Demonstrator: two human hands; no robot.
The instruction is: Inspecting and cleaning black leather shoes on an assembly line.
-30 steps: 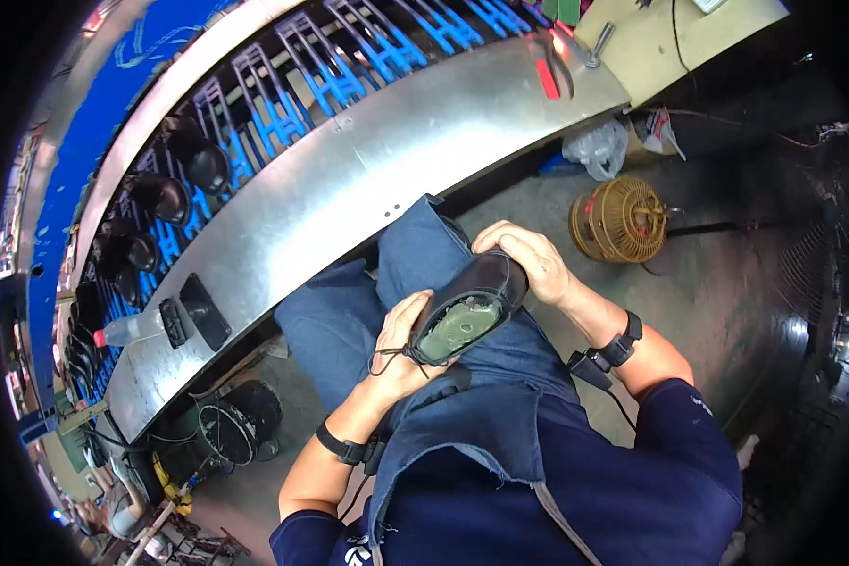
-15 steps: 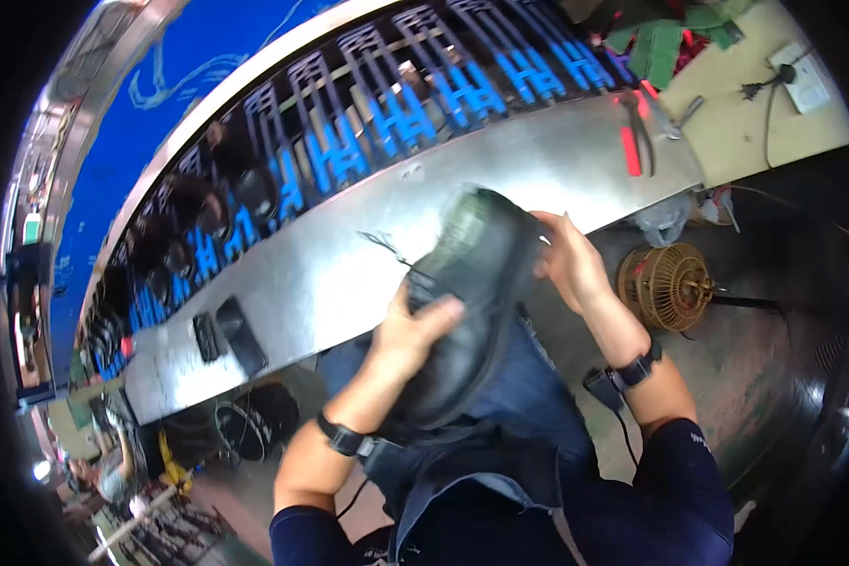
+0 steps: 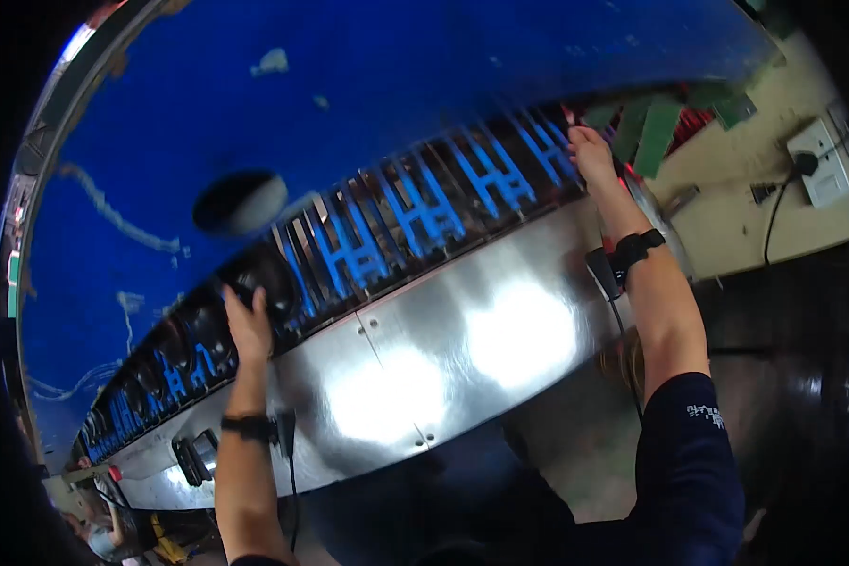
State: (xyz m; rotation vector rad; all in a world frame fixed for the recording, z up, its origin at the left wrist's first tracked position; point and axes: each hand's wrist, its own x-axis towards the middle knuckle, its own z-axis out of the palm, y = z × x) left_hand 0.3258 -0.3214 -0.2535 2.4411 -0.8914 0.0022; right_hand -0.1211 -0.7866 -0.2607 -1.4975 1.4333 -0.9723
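Observation:
Off to the left, my left hand (image 3: 248,325) reaches over the rack with thumb and fingers apart. It is right beside a dark shoe (image 3: 266,274) in the rack; whether it touches the shoe I cannot tell. My right hand (image 3: 592,156) is raised at the rack's right end, its fingers closed and bent together. A small reddish-white bit (image 3: 569,115) shows at those fingertips, too little to name. The rack's blue forked holders (image 3: 424,208) run in a row between my hands. Further dark shoes (image 3: 208,325) sit in holders on the left.
A large blue panel (image 3: 396,66) with an oval opening (image 3: 241,203) rises behind the rack. The steel ledge (image 3: 443,311) runs in front. Two black pieces (image 3: 194,457) lie at its left. On the right are green pieces (image 3: 653,137) and a white socket block (image 3: 825,165) with cables.
The dark shoe has left my lap area and my hands no longer hold it between them. Both hands have moved forward and apart to the rack. The view has shifted toward the blue panel.

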